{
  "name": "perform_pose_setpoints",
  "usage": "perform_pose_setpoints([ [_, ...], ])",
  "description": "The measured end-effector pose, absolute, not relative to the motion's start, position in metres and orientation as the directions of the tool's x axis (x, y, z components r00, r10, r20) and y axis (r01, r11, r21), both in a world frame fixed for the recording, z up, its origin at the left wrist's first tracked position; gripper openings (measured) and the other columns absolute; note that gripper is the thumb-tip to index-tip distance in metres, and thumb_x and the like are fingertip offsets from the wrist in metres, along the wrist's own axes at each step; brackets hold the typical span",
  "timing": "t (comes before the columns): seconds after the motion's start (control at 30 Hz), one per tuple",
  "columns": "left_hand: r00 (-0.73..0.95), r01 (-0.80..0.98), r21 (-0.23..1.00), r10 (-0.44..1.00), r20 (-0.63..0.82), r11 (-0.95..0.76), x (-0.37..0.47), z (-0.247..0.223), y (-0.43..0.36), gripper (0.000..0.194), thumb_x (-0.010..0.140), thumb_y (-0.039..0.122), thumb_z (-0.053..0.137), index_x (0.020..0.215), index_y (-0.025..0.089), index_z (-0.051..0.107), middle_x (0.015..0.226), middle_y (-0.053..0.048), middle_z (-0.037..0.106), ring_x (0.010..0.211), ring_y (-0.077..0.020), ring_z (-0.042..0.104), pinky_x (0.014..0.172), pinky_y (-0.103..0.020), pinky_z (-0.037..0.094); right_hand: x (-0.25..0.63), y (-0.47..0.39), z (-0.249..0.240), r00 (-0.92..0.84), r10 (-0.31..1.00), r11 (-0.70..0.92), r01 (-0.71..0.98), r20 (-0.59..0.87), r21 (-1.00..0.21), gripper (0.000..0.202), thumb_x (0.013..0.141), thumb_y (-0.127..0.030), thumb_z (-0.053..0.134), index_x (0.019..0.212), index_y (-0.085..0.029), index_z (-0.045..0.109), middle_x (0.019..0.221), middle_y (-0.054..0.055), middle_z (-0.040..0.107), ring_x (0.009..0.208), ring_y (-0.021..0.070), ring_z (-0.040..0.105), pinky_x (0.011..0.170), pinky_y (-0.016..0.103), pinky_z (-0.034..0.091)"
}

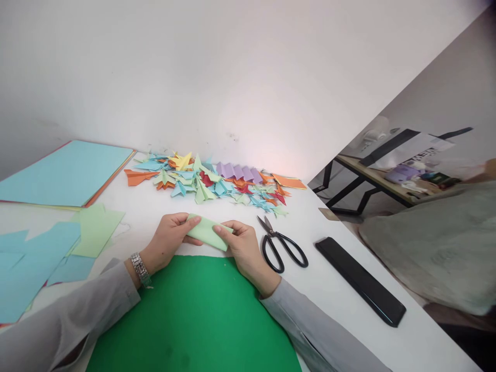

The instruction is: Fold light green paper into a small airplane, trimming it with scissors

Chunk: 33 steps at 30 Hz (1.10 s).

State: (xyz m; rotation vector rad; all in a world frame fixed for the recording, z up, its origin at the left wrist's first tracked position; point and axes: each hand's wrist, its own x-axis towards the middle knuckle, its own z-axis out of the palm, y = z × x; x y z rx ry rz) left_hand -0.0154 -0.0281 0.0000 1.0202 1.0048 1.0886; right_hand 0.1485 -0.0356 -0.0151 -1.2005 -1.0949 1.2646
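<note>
Item: folded lt-green paper [208, 232], 1 pc, held up nr far edge of green mat [194, 310]. L hand [170, 237]: pinching its L end; R hand [246, 245]: pinching R end. Scissors [273, 234], 1 pr, blk handles, blades parted, on white counter [329, 299] nr R hand. Blk oblong item [360, 281], farther R. Asstd folded-paper pieces [205, 181], heaped by wall [213, 67]. Lt-blue-topped paper stack [70, 173] & loose blue/green sheets [50, 253], L side.

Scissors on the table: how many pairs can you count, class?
1 pair: the scissors lie on the table to the right of the right hand, blades parted. More could be hidden.
</note>
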Motion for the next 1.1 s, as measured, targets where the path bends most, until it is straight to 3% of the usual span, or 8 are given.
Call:
perform_pose_setpoints([
  [0.53,0.200,-0.175,0.972,0.972,-0.122,0.158,-0.0168,0.0007,-0.0292,0.026,0.063,0.037,0.072,0.058,0.013,0.063,0.057,0.002,0.057,0.055,-0.0113,0.055,0.053,-0.026,0.055,0.1506,-0.0361,-0.0156,0.046,0.998,0.033,0.004,0.033,-0.999,0.021,0.059,-0.036,0.076,0.062,-0.017,0.068,0.053,-0.001,0.059,0.046,0.0095,0.042,0.042,0.023,0.031],
  [0.77,0.273,-0.073,0.983,0.951,-0.144,0.170,-0.0201,-0.0018,-0.0268,0.026,0.063,0.037,0.071,0.069,0.012,0.067,0.060,-0.001,0.061,0.056,-0.0126,0.056,0.053,-0.026,0.051,0.1507,-0.0363,-0.0162,0.014,0.999,0.043,0.012,0.043,-0.999,0.023,0.059,-0.037,0.076,0.062,-0.016,0.068,0.053,-0.001,0.059,0.046,0.0090,0.042,0.042,0.023,0.030],
  [0.97,0.288,0.042,0.992,0.950,-0.122,0.115,-0.0227,-0.0038,-0.0249,0.022,0.063,0.032,0.068,0.066,0.011,0.068,0.055,0.000,0.060,0.051,-0.0112,0.052,0.048,-0.022,0.042,0.1548,-0.0337,-0.0145,-0.195,0.981,0.015,0.040,0.007,-0.999,0.027,0.062,-0.041,0.074,0.066,-0.016,0.065,0.055,-0.002,0.057,0.047,0.0083,0.042,0.045,0.022,0.031],
  [1.1,0.419,0.202,0.979,0.902,-0.100,0.015,-0.0231,0.0013,-0.0247,0.017,0.066,0.028,0.065,0.062,0.011,0.067,0.047,0.003,0.052,0.045,-0.0072,0.044,0.042,-0.018,0.033,0.1573,-0.0340,-0.0095,-0.388,0.922,0.079,0.197,-0.004,-0.977,0.034,0.067,-0.047,0.068,0.064,-0.015,0.062,0.052,-0.003,0.049,0.047,0.0074,0.036,0.044,0.022,0.025],
])
